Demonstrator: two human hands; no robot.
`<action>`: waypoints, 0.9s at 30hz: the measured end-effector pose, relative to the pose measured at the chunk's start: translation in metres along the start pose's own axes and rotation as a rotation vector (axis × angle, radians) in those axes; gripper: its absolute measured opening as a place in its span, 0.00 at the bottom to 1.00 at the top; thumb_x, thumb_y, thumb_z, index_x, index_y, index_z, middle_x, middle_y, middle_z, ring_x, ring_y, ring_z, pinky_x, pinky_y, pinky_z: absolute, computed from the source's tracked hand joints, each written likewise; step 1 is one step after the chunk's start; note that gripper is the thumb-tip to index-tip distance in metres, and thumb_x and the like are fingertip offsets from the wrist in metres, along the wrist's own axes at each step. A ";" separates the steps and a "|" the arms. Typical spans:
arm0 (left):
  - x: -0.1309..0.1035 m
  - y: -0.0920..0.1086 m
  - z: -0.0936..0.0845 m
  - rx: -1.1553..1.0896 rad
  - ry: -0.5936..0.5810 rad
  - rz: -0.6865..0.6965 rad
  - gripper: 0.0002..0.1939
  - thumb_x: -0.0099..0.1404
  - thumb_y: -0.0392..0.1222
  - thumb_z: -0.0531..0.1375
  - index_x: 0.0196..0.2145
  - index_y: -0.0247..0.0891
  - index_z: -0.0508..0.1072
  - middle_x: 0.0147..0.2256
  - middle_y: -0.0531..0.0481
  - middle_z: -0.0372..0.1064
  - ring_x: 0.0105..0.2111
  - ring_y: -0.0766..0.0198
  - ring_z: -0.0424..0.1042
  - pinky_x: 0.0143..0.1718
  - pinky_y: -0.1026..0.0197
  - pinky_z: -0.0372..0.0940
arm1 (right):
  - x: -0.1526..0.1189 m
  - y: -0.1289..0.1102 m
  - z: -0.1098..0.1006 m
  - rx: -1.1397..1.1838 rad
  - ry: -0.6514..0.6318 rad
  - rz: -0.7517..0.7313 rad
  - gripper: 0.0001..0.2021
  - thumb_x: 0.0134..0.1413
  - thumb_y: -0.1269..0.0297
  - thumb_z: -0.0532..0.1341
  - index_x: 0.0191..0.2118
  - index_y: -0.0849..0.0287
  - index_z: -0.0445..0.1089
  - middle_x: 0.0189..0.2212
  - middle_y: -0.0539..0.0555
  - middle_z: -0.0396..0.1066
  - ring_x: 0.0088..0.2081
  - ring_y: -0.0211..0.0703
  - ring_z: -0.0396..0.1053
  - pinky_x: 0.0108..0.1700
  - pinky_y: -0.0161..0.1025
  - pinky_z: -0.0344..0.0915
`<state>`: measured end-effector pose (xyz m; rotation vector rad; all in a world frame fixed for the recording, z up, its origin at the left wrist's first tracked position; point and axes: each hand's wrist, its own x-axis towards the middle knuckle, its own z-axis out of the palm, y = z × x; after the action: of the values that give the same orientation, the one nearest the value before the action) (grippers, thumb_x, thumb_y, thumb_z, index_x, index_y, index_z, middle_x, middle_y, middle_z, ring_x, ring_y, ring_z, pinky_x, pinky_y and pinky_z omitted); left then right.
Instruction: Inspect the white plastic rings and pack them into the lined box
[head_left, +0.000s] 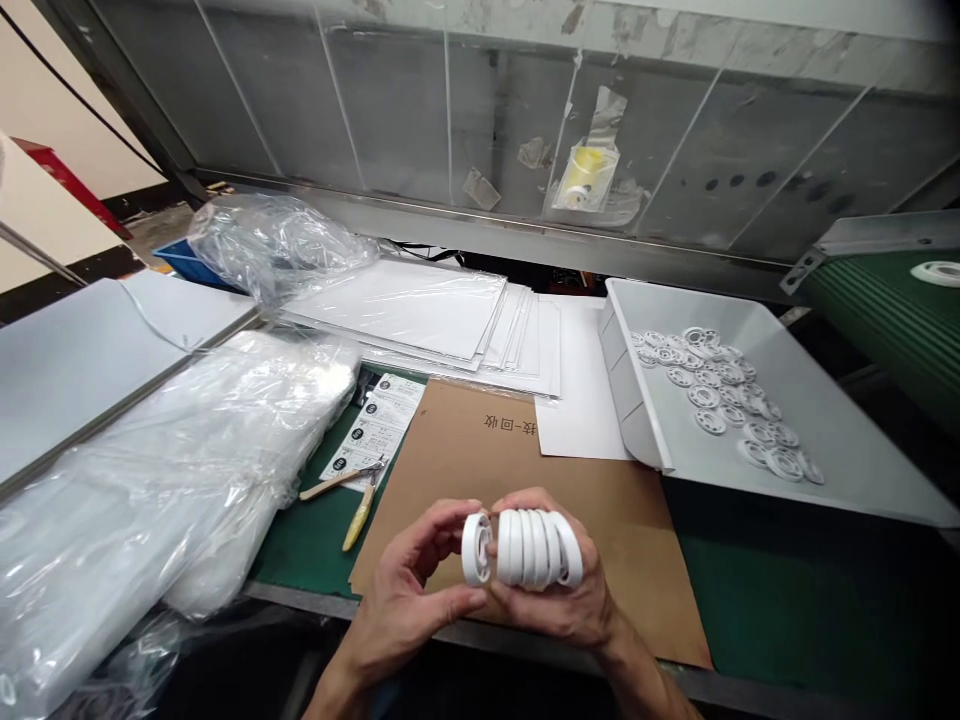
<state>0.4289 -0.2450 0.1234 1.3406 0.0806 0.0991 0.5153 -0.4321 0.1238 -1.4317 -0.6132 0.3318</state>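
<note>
The left hand (405, 575) and the right hand (559, 590) are held up over the near edge of the worktop (795, 580), thumbs towards the wearer. The widest open room is the green stretch to their right, below the grey bin (862, 460); ahead, the brown cardboard sheet (600, 510) lies bare up to a white paper (577, 425). On the left there is less room: the nippers (362, 515) lie just beside the cardboard's edge, partly on a label sheet (397, 408), and the plastic bags (187, 450) spread past the worktop's front edge.

The worktop is green. At its back lie a stack of white sheets (420, 300) and crumpled clear wrap (277, 240) near a blue tray (182, 262). A scuffed grey panel (390, 110) stands behind, with a small bag (589, 178) taped to it. At far right is a ribbed green belt (877, 310).

Pinched between the left hand's thumb and fingers is one white ring (470, 550); the right hand grips a row of rings (529, 548) side by side, seemingly five or six, though they overlap too closely for certainty. The bin holds over twenty loose discs (705, 395), many overlapping. One disc sits on the belt, four black circles show on the label sheet, and there is one pair of nippers.
</note>
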 end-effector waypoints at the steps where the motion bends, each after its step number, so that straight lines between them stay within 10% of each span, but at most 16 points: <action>1: -0.001 -0.001 -0.001 0.005 0.028 0.016 0.31 0.55 0.34 0.76 0.56 0.51 0.77 0.53 0.48 0.76 0.51 0.58 0.77 0.54 0.65 0.71 | -0.002 0.003 0.002 0.041 0.061 0.070 0.25 0.47 0.65 0.76 0.52 0.54 0.74 0.43 0.56 0.77 0.37 0.49 0.77 0.38 0.42 0.75; 8: -0.004 -0.003 -0.001 0.021 0.168 0.086 0.32 0.54 0.36 0.77 0.55 0.48 0.76 0.52 0.47 0.77 0.51 0.58 0.77 0.55 0.64 0.71 | -0.010 0.022 0.016 0.403 0.167 0.450 0.21 0.43 0.54 0.79 0.43 0.56 0.80 0.39 0.56 0.81 0.41 0.51 0.76 0.46 0.44 0.74; 27: -0.007 0.003 0.002 0.130 0.391 -0.160 0.27 0.52 0.55 0.76 0.44 0.36 0.81 0.38 0.44 0.82 0.38 0.54 0.79 0.43 0.59 0.72 | -0.009 0.006 0.036 0.638 0.025 0.488 0.16 0.44 0.57 0.77 0.39 0.58 0.81 0.36 0.53 0.75 0.39 0.44 0.67 0.42 0.37 0.68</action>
<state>0.4219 -0.2469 0.1269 1.4241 0.5317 0.2227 0.4886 -0.4072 0.1165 -0.9431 -0.0976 0.8135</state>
